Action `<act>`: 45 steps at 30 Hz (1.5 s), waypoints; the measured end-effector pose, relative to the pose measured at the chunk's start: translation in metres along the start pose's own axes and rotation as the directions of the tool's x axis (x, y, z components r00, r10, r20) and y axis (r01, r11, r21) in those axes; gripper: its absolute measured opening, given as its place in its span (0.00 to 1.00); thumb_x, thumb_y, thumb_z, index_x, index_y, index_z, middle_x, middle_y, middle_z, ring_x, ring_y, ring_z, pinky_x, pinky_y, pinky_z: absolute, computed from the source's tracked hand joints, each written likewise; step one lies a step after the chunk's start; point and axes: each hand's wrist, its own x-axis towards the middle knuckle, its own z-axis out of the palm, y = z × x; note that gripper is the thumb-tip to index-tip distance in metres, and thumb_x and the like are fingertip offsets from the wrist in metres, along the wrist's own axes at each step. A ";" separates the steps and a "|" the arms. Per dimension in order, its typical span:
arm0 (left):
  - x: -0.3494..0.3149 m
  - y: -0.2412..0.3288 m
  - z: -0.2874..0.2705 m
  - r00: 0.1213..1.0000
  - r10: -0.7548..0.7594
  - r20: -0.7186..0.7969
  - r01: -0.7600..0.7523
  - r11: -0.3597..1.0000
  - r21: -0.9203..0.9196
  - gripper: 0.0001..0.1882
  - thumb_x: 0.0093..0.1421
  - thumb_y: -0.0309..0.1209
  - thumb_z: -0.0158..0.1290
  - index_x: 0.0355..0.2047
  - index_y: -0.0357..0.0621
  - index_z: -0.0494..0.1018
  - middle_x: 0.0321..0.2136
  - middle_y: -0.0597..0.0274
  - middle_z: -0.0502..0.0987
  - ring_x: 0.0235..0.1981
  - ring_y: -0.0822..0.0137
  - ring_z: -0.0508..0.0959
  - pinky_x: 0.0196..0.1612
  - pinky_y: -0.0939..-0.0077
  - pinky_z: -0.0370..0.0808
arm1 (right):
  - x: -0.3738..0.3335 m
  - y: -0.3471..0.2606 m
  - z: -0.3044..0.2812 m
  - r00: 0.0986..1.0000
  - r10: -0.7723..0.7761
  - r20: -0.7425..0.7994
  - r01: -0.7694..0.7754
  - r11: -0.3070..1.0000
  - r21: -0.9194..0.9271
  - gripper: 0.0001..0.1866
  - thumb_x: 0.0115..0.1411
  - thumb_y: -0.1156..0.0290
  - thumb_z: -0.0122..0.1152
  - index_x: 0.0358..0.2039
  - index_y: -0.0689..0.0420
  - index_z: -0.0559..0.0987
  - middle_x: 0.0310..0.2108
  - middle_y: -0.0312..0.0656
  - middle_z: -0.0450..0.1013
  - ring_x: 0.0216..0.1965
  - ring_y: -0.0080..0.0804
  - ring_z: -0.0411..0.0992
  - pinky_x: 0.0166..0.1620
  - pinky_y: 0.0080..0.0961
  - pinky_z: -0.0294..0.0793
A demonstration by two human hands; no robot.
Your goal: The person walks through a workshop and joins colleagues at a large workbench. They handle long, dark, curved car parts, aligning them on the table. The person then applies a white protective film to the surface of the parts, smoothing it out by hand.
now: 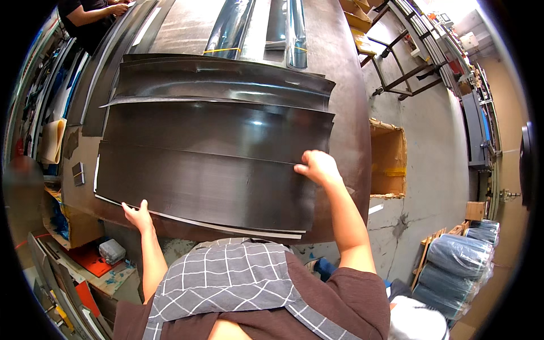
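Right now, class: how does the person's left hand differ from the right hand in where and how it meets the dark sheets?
The left hand sits at the lower left corner of the front dark sheet; the right hand is higher, on its right edge. The left hand's fingers spread open; the right hand's curl over the edge. Both are bare and touch the same sheet.

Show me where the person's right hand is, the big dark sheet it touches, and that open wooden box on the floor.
right hand (pixel 318 167), head view, on the back of the hand.
dark sheet (pixel 204 184), head view, on the middle of its face.
wooden box (pixel 387 156), head view, on its inner wall.
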 end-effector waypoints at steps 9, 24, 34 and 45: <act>-0.097 0.056 0.029 0.735 0.524 0.431 -0.649 0.729 0.220 0.35 0.55 0.39 0.55 0.61 0.42 0.58 0.64 0.47 0.52 0.65 0.44 0.50 0.65 0.50 0.49 | 0.184 -0.021 -0.050 0.799 -0.282 -0.531 0.328 0.944 -0.007 0.16 0.53 0.68 0.63 0.42 0.60 0.76 0.44 0.49 0.74 0.49 0.45 0.70 0.53 0.37 0.69; -0.122 0.054 0.019 0.811 0.436 0.389 -0.568 0.746 0.348 0.36 0.59 0.50 0.49 0.63 0.48 0.55 0.65 0.51 0.52 0.66 0.51 0.51 0.65 0.47 0.48 | 0.242 -0.033 -0.037 0.773 -0.390 -0.501 0.140 0.874 -0.465 0.15 0.49 0.70 0.63 0.38 0.58 0.74 0.36 0.48 0.72 0.42 0.48 0.71 0.44 0.42 0.70; -0.108 0.050 0.038 0.799 0.395 0.454 -0.575 0.722 0.384 0.37 0.60 0.53 0.45 0.64 0.48 0.55 0.66 0.53 0.49 0.68 0.53 0.46 0.66 0.49 0.44 | 0.151 -0.082 -0.077 0.902 -0.314 -0.298 0.176 0.894 -0.411 0.19 0.58 0.78 0.46 0.49 0.54 0.75 0.40 0.45 0.77 0.39 0.46 0.75 0.45 0.39 0.72; -0.056 0.120 0.008 0.827 0.150 0.542 0.549 -0.006 -0.836 0.47 0.56 0.71 0.36 0.62 0.44 0.56 0.56 0.58 0.67 0.57 0.62 0.67 0.59 0.60 0.62 | -0.093 -0.084 0.040 0.864 -0.461 -0.205 0.384 0.864 -0.324 0.28 0.51 0.81 0.50 0.55 0.51 0.71 0.58 0.53 0.64 0.63 0.51 0.58 0.64 0.54 0.48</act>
